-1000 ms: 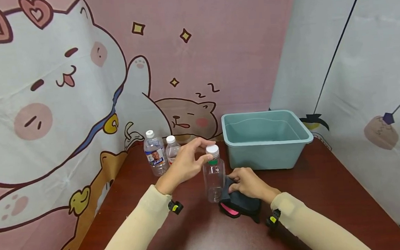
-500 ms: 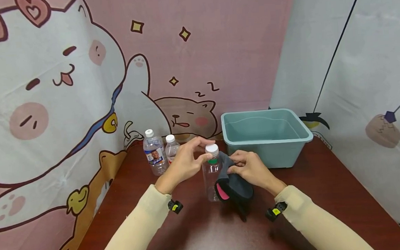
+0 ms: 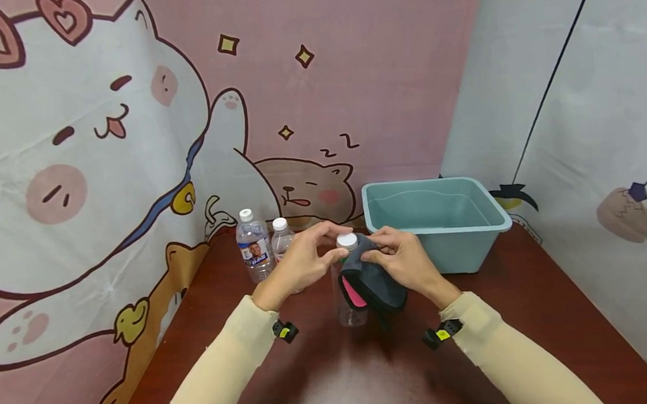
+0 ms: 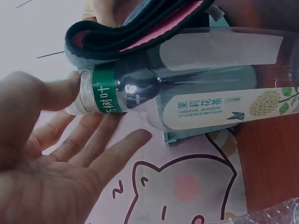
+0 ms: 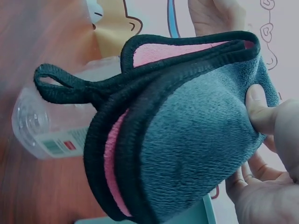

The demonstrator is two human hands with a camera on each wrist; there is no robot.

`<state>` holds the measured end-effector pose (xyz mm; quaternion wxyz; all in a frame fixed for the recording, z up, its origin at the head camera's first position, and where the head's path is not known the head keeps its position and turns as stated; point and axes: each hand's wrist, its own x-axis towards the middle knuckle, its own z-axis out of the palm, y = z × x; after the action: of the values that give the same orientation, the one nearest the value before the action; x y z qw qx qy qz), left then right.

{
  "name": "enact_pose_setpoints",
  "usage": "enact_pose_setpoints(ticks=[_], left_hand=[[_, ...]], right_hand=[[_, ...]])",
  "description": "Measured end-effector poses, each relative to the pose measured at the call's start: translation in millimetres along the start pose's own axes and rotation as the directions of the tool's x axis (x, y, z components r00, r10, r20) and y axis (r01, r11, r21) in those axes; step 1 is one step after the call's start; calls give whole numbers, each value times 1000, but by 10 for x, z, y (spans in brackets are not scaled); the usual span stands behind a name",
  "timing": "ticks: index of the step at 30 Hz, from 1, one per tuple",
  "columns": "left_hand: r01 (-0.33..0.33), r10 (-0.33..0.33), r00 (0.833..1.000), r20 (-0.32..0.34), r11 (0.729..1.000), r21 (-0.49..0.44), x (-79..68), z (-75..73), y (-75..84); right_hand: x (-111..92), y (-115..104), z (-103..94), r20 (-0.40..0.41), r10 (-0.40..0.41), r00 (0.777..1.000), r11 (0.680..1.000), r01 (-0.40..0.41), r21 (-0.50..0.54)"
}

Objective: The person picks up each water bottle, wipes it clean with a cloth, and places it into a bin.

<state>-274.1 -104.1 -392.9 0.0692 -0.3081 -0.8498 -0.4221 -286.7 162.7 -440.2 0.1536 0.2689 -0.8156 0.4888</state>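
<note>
A clear plastic bottle [image 3: 351, 316] with a white cap [image 3: 346, 241] stands upright on the table. My left hand [image 3: 307, 257] holds it at the cap, thumb on the near side and fingers behind. In the left wrist view the bottle [image 4: 205, 109] shows a green neck band and a flower label. Between thumb and fingers, my right hand [image 3: 409, 262] pinches a folded grey cloth [image 3: 382, 285] with black edging and a pink inside. That cloth lies against the bottle's neck and hides part of its side. A black loop hangs off the cloth [image 5: 196, 135] in the right wrist view.
Two more clear bottles with white caps stand at the back left, a larger one [image 3: 255, 250] and a smaller one [image 3: 282, 239]. Behind my right hand is a light-blue plastic bin [image 3: 445, 247]. A cartoon-printed curtain [image 3: 394, 84] closes off the table's [image 3: 336, 382] far side.
My right hand has lifted the cloth off the table and brought it up and left to the bottle's neck. My left hand stays at the cap.
</note>
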Motion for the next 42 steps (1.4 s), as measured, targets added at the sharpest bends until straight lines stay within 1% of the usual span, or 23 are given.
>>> enact_pose_setpoints(ticks=[3,5,8,11,13,15,19,24,27,31,34,36,39,42], left_hand=[[5,-5,1000,12,1000,16,-3,3,22],[4,-4,1000,-2,999,39,-6,25,44],[13,-8,998,-60,996,83,-2,98,80],[21,-4,991,-131,991,130,14,172,103],[28,-5,987,-159,989,143,20,198,112],[19,2,986,-164,991,129,19,205,116],[-16,29,991,-128,995,98,6,185,104],[-50,53,996,-73,997,55,6,143,63],[-47,47,998,-52,999,18,7,119,50],[-26,27,999,-37,1000,4,2,99,48],[-35,35,999,-42,999,-1,5,90,42],[-47,47,998,-49,999,-12,1,82,34],[-62,60,997,-45,998,-31,-2,76,21],[-64,63,998,-28,997,-40,-8,70,9]], right_hand=[[-34,33,-97,-8,-10,1000,1000,10,-12],[-63,50,-172,-12,-14,1000,1000,14,-17],[-110,52,-286,-31,-21,999,1000,21,-20],[-145,55,-378,-48,-32,998,999,31,-39],[-165,60,-427,-52,-30,998,999,28,-40],[-182,78,-460,-45,-18,999,999,17,-32],[-211,112,-479,-18,8,1000,1000,-9,-15],[-212,142,-418,14,26,1000,999,-25,-32],[-187,151,-352,6,25,1000,999,-24,-43],[-149,131,-221,-4,20,1000,1000,-20,-14],[-130,109,-91,4,16,1000,1000,-16,18],[-123,96,-9,16,10,1000,1000,-10,18],[-134,103,82,38,-4,999,1000,5,-12],[-148,99,120,46,-32,998,998,35,-58]])
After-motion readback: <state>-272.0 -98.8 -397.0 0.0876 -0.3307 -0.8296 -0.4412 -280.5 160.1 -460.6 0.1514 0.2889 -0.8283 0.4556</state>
